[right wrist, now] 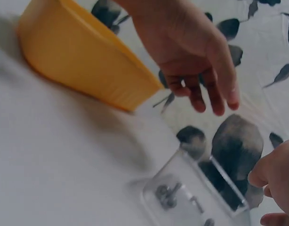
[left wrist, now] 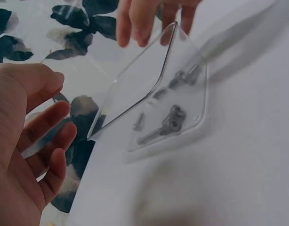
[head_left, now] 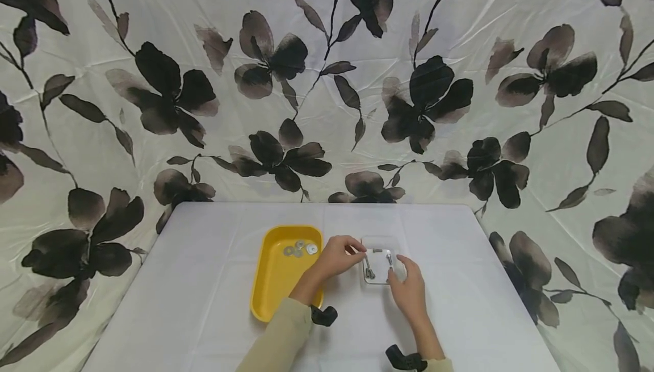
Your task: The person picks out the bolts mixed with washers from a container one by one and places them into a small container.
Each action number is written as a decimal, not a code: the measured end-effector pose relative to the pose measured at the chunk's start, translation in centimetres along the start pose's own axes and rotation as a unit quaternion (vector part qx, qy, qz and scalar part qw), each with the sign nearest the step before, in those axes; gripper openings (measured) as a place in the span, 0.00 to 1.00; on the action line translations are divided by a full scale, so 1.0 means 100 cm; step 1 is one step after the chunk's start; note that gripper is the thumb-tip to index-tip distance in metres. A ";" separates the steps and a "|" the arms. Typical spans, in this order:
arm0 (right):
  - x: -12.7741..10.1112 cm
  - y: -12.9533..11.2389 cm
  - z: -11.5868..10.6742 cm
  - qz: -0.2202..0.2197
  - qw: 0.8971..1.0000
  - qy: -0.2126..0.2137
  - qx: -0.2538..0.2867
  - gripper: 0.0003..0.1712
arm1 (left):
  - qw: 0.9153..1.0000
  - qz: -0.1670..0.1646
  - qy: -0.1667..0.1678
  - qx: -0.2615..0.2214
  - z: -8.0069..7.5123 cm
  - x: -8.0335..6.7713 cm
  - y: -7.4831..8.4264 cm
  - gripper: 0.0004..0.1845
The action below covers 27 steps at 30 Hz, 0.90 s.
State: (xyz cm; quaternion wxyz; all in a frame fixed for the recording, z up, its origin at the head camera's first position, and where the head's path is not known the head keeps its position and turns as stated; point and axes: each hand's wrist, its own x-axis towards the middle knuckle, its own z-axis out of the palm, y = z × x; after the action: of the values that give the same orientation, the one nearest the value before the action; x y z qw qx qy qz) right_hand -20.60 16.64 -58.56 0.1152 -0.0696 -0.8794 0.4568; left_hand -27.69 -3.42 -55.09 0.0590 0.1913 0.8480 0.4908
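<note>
My left hand (head_left: pixel 338 256) fingers hang loosely curled over the clear tray (head_left: pixel 380 244), gripping nothing. Right hand (head_left: pixel 407 288) relaxed at tray's near edge, also empty. Bolts (head_left: pixel 369 272) lie inside; yellow tray (head_left: pixel 278 281) just left of it.

One yellow tray (head_left: pixel 271 281) holds about four washers (head_left: pixel 299 249); one clear tray (head_left: pixel 379 242) holds roughly four bolts (head_left: pixel 369 271); two hands.

Both arms wear pale khaki long sleeves (head_left: pixel 278 335), each with a black strap (head_left: pixel 324 315) at the wrist.
</note>
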 end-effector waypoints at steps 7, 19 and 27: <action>-0.001 -0.026 -0.003 -0.031 0.999 0.026 0.020 0.24 | 1.000 0.002 0.010 -0.006 -0.012 -0.006 0.001 0.08; -0.016 -0.058 0.015 -0.057 0.997 0.019 0.042 0.23 | 0.999 0.025 0.022 -0.005 -0.042 -0.020 -0.006 0.04; -0.028 -0.063 0.030 -0.067 0.993 -0.019 0.093 0.22 | 1.000 0.002 0.012 0.021 -0.058 -0.028 -0.013 0.06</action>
State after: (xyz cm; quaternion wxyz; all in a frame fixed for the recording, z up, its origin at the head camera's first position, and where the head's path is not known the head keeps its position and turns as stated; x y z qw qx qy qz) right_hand -18.77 10.01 -55.44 0.1342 0.0091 -0.8377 0.5294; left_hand -27.11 -9.76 -53.54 0.0436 0.1882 0.8583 0.4754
